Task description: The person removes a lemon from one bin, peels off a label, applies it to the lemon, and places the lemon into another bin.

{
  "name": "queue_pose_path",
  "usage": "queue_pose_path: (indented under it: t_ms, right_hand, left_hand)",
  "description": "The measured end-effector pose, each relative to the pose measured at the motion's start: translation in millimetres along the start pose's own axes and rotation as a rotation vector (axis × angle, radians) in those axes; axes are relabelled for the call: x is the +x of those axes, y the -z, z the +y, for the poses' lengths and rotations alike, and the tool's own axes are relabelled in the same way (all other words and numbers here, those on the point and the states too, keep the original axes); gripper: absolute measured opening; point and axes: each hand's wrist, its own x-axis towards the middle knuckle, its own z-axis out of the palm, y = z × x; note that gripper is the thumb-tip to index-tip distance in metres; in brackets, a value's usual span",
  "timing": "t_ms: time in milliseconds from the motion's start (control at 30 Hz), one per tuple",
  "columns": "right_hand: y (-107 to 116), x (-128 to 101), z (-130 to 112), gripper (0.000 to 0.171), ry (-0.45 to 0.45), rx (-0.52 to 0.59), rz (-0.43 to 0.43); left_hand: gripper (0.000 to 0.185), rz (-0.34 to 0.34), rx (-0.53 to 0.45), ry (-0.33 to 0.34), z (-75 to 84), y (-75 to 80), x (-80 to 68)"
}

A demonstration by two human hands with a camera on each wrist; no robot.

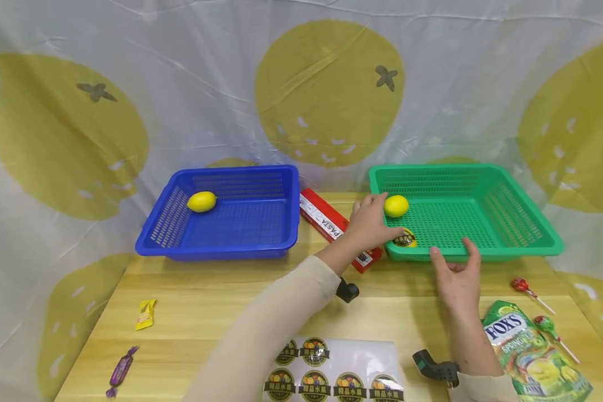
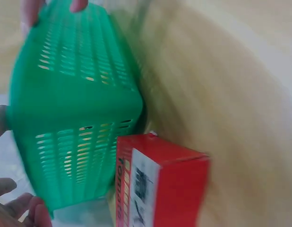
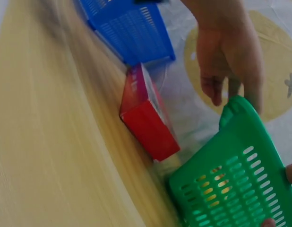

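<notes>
My left hand (image 1: 371, 222) reaches over the left rim of the green basket (image 1: 532, 247), its thumb stretched toward a yellow lemon with a round black sticker (image 1: 405, 239) in the front left corner. Just past the fingertips lies a second lemon (image 1: 396, 206), no sticker showing. In the right wrist view the fingers of this left hand (image 3: 233, 61) hang loosely down at the basket corner. My right hand (image 1: 457, 279) is at the front rim of the green basket, thumb and fingers spread, fingertips right at the edge, with nothing held between them.
A red pasta box (image 1: 326, 218) lies between the green basket and a blue basket (image 1: 226, 252) that holds one lemon (image 1: 202, 201). In front are a sticker sheet (image 1: 344, 357), a FOX'S candy bag (image 1: 532, 352), lollipops (image 1: 520, 285) and wrapped candies (image 1: 146, 314).
</notes>
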Motion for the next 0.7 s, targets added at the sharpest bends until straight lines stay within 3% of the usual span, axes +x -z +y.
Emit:
queue_pose_path:
  t_ms: [100, 233, 367, 467, 600, 700]
  right_hand:
    - [-1.6, -6.5, -1.5, 0.083, 0.011, 0.004, 0.023]
    - [-12.0, -29.3, -10.8, 0.075, 0.132, 0.059, 0.070]
    - [-32.1, -57.2, -27.5, 0.068, 0.293, 0.148, -0.018]
    - [-49.6, -71.9, -39.1, 0.066, 0.376, 0.191, -0.176]
    - [-74.3, -78.7, -53.6, 0.061, 0.427, 0.164, -0.353]
    - [-92.1, -75.9, -64.9, 0.059, 0.447, 0.096, -0.420]
  left_hand:
    - [0.083, -0.012, -0.085, -0.046, -16.7, 10.9, -26.8]
    - [0.071, 0.004, -0.078, -0.109, -42.3, 33.9, -61.9]
    - [0.062, 0.057, -0.062, -0.176, -73.5, 72.2, -84.3]
    - [0.059, 0.103, -0.046, -0.167, -101.6, 104.9, -91.0]
    - [0.060, 0.150, -0.036, -0.070, -141.4, 149.9, -89.2]
    - [0.063, 0.145, -0.028, 0.011, -169.2, 179.9, -80.8]
